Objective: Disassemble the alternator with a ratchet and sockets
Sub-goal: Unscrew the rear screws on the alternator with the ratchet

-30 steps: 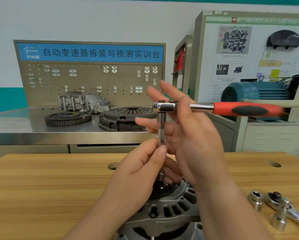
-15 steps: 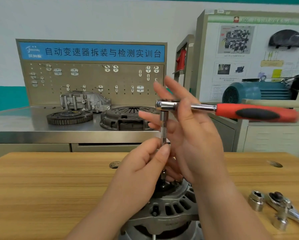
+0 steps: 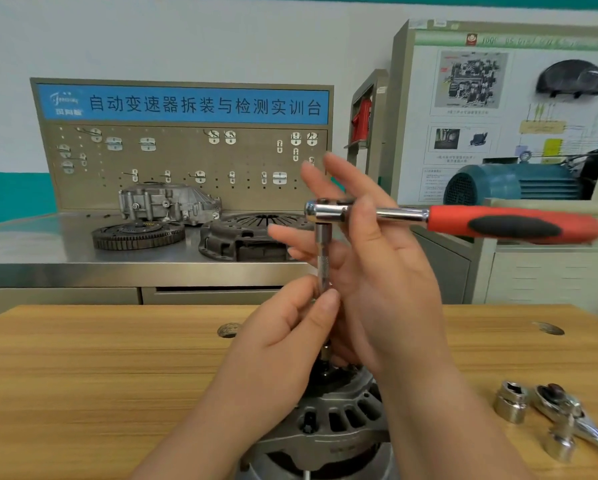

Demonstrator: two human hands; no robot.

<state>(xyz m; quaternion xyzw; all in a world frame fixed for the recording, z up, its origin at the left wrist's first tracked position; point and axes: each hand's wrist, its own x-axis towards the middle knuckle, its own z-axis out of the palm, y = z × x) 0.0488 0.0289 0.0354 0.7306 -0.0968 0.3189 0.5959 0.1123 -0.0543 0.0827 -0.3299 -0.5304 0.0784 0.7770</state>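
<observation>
At the near edge of the pale wooden table [image 3: 83, 375], the grey cast-metal alternator [image 3: 328, 420] sits with its slotted housing facing up and nothing visibly clamping it, so a hard pull could turn or tip the whole body. Near right lie a loose chrome socket [image 3: 512, 405] and a second chrome ratchet [image 3: 574, 415], close enough to be knocked off by a sweeping forearm. Above the alternator, the left hand [image 3: 283, 348] pinches the slim knurled steel extension bar [image 3: 323, 261] between thumb and fingertips. The bar stands upright, but its lower end is hidden, so whether it is fully seated cannot be told. If not, it may slip and round the fastener. The right hand [image 3: 380, 271] is spread, fingers straight behind the head of the red-and-black-handled ratchet [image 3: 498, 225], thumb across its neck. That light hold, well away from the grip, risks the long handle dropping or levering the bar sideways. On the far steel bench [image 3: 31, 247] rests a dark clutch cover [image 3: 245, 237].
</observation>
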